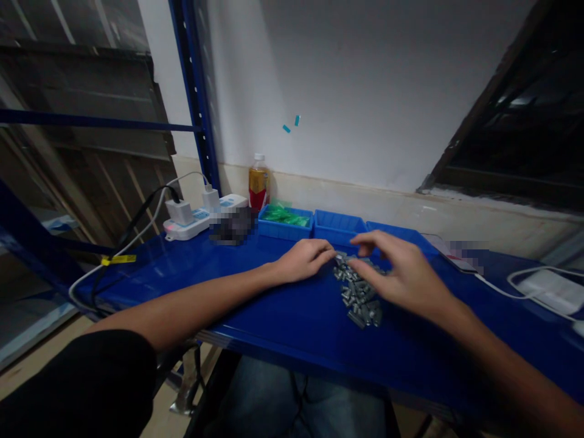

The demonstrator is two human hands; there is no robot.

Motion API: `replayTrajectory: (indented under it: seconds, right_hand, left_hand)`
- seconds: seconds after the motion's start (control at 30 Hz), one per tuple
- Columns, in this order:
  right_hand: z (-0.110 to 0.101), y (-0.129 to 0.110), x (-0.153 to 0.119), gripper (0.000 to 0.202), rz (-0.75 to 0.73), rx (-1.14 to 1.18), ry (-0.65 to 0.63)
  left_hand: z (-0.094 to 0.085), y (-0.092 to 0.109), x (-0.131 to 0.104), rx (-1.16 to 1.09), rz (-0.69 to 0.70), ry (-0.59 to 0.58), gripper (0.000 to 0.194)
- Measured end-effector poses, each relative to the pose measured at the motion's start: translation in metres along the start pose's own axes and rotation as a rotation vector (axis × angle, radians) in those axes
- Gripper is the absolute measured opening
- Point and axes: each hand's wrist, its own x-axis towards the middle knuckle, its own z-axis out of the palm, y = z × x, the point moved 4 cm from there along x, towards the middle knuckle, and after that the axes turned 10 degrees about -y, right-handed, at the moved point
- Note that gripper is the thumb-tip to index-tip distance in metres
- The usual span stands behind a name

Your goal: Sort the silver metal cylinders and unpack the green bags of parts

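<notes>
A loose pile of small silvery metal parts (360, 295) lies on the blue table (283, 316). My left hand (306, 260) rests at the left edge of the pile, fingers bent together with the tips at a metal part; what they hold, if anything, is too small to make out. Over the right side of the pile is my right hand (396, 267), its thumb and fingers spread apart with nothing between them. Behind the hands stand a blue bin with green plastic pieces (287, 231), a second blue bin (339, 226) and a third blue bin (396, 236), partly hidden by my right hand.
A drink bottle (258, 182) stands by the wall. On the left are a white power strip (187, 228) with plugs and cables, and a blurred dark object (233, 226). A phone (449, 252) on a cable and a white adapter (552, 291) lie on the right.
</notes>
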Motion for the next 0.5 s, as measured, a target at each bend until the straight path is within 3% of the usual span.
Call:
replayTrajectory:
  seconds: [0.13,0.3,0.5]
  right_hand:
    - [0.034,0.016,0.026,0.015,-0.074,-0.061,-0.151]
    - [0.054,0.023,0.031,0.005,-0.100,-0.014,-0.057]
    - [0.059,0.016,0.020,0.011,-0.085,-0.013,0.002]
  left_hand:
    - [-0.005,-0.011,0.001,-0.074,-0.119,0.076,0.037]
    - [-0.004,-0.021,0.000,-0.164,-0.189,0.111,0.043]
    - [-0.001,-0.018,-0.001,-0.267,-0.169,0.047,0.047]
